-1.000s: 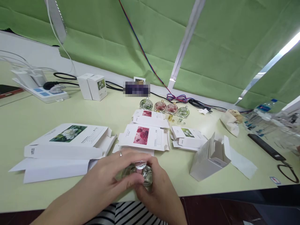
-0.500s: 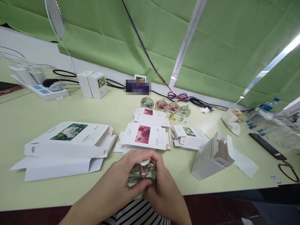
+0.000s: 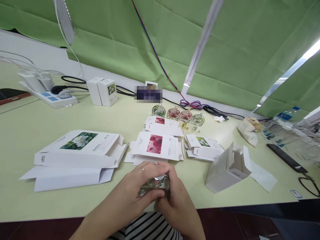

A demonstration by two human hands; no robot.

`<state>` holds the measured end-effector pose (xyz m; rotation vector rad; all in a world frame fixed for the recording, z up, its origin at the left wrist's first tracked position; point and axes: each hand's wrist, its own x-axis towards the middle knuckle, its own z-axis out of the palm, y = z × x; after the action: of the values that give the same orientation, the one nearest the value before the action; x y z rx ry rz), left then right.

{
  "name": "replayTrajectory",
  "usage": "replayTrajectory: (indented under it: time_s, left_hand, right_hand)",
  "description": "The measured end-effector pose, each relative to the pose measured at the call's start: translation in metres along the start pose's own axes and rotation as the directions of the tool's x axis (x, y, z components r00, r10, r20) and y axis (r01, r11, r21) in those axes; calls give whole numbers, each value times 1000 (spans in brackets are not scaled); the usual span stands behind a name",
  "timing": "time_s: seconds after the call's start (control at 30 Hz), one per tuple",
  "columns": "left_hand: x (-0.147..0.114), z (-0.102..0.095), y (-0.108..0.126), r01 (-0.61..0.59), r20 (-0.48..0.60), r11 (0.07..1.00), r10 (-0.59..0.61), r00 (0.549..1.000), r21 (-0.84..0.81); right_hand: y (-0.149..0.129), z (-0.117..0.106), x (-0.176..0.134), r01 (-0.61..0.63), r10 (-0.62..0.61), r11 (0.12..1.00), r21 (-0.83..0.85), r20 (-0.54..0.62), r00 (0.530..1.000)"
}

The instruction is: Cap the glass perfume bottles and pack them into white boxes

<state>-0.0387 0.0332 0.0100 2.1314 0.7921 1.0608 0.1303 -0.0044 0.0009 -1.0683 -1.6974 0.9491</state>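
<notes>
Both hands wrap around a clear glass perfume bottle with a shiny silver cap, held low at the table's front edge. My left hand grips its left side, thumb across the front. My right hand closes on the right side, fingers near the cap. Much of the bottle is hidden by the fingers. Just beyond lies a flattened white carton with a rose picture. To the right, a white box stands with its top flaps open.
Several round bottles with small caps sit toward the back. A white-flower carton lies left, a smaller carton right of centre. Closed boxes, a power strip, a black phone and clear plastic surround them.
The view has shifted slightly, so the table's things appear a little further right. My fingers have moved over the cap, covering more of it; both hands still hold the bottle.
</notes>
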Motion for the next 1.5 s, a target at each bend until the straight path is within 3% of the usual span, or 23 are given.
replayTrajectory:
  time_s: [0.3, 0.4, 0.47, 0.5, 0.53, 0.57, 0.63, 0.67, 0.7, 0.8, 0.87, 0.93, 1.0, 1.07, 1.23, 1.3, 1.43, 1.5]
  left_hand:
    - [-3, 4, 3, 23, -26, 1000, -24, 999, -11]
    - [-8, 7, 2, 40, -48, 997, -37, 998, 71]
    - [-11, 9, 1, 45, -59, 992, -39, 998, 118]
    - [-12, 10, 0, 43, -62, 991, -36, 997, 129]
    - [-13, 11, -1, 42, -61, 990, -34, 998, 132]
    - [-14, 11, -3, 48, -56, 990, -41, 998, 132]
    - [-16, 12, -7, 95, -35, 988, -91, 995, 126]
    - [-17, 12, -9, 133, -23, 984, -131, 991, 122]
    - [-18, 11, -11, 176, -9, 977, -176, 984, 117]
    - [-20, 10, -14, 313, 31, 947, -316, 948, 71]
    - [-21, 9, -11, 389, 69, 921, -390, 918, 23]
    - [-21, 9, -5, 465, 89, 885, -462, 882, -8]
    - [-21, 10, 4, 521, 76, 854, -519, 852, -11]
    - [-21, 11, 11, 538, 40, 843, -538, 842, 9]
    - [-19, 9, 16, 500, 27, 863, -503, 864, 78]
    - [-18, 9, 14, 470, 8, 878, -472, 881, 86]
    - [-17, 9, 9, 398, -16, 915, -398, 917, 72]
    - [-16, 10, 6, 368, -30, 927, -367, 930, 73]
  right_hand:
    - [4, 6, -3, -63, 57, 992, -106, -58, 997]
    - [14, 16, -20, -33, -15, 969, -244, -192, 981]
    - [18, 18, -35, -1, -125, 939, -344, -344, 931]
    - [18, 15, -41, 0, -188, 921, -390, -443, 877]
    - [18, 10, -45, -11, -253, 904, -428, -556, 792]
    - [17, 2, -47, -29, -325, 890, -456, -676, 661]
    - [14, -19, -44, -80, -415, 880, -468, -839, 352]
    - [14, -30, -41, -112, -418, 885, -452, -877, 238]
    - [13, -40, -37, -164, -377, 894, -417, -897, 229]
    - [17, -63, -28, -410, -94, 881, -235, -937, 336]
    - [20, -69, -29, -531, 110, 844, -77, -944, 312]
    - [21, -70, -34, -569, 200, 822, 19, -945, 257]
    - [22, -69, -40, -565, 198, 825, 30, -951, 238]
    - [22, -68, -45, -541, 186, 841, 17, -948, 260]
    - [24, -63, -60, -288, 80, 958, -8, -954, 290]
    - [23, -57, -65, -252, 75, 967, -19, -930, 359]
    - [20, -46, -63, -259, 213, 964, 56, -744, 633]
    - [19, -44, -57, -247, 237, 966, 71, -621, 747]
